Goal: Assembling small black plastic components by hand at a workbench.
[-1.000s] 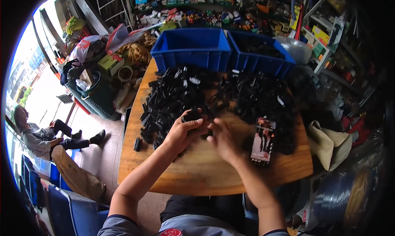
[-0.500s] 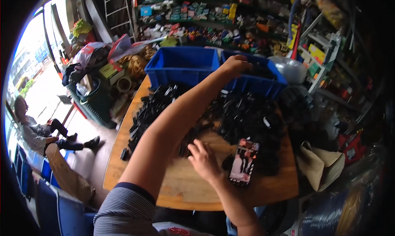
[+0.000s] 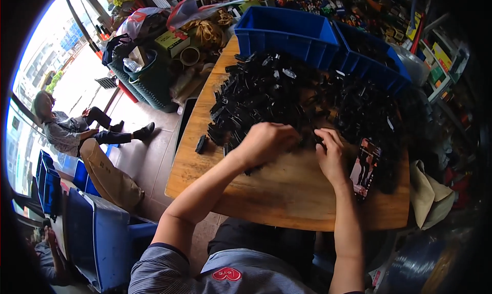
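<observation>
Heaps of small black plastic parts (image 3: 256,91) cover the far half of a wooden table (image 3: 287,201). At the near edge of the left heap, my left hand (image 3: 269,143) is closed, its fingers curled down and slightly blurred; what they hold is hidden. My right hand (image 3: 332,153) is beside it, thumb and fingers drawn together near some dark parts. Whether one of those parts is in its grip cannot be made out. To the right of that hand stands a phone (image 3: 365,169) with a lit screen, against the right heap (image 3: 369,102).
Two blue bins stand at the far edge: the left bin (image 3: 287,40) and the right bin (image 3: 353,63), with black parts inside. A person (image 3: 66,125) sits at left beyond a blue container (image 3: 110,237). A beige cloth bag (image 3: 428,196) hangs off the table's right side.
My left hand has come back from the right bin to the table's middle, beside my right hand. The whole view has shifted, so table and bins appear farther right and higher.
</observation>
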A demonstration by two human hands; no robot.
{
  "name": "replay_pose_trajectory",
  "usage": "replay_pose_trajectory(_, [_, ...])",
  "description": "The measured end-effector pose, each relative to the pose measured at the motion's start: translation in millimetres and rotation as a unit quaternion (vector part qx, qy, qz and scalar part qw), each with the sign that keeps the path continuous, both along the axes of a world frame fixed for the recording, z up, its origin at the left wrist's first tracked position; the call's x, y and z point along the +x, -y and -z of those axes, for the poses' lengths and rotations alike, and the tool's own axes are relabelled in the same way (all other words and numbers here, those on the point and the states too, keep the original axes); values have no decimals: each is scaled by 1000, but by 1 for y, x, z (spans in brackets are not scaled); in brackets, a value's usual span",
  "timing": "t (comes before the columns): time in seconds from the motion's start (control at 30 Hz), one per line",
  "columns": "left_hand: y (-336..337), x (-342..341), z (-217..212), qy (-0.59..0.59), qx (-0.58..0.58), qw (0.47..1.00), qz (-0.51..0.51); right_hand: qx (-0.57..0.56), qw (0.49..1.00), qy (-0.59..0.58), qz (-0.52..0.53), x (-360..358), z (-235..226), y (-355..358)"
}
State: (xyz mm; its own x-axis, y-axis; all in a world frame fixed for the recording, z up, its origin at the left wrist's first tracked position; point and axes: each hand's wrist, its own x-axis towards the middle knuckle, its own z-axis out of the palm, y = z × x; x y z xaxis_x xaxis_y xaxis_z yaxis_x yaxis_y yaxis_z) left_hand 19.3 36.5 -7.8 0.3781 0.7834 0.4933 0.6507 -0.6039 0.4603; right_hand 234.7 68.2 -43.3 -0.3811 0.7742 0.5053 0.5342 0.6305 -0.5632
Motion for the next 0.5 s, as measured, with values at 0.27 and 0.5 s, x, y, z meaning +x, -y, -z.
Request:
replay_pose_trajectory(0.27, [8,16,47,-173,100,977,-75,-34,998,42,-13,-15,-14,18])
replay_pose_trajectory(0.5, [1,20,47,-103,125,980,-113,-180,981,60,30,-11,-20,25])
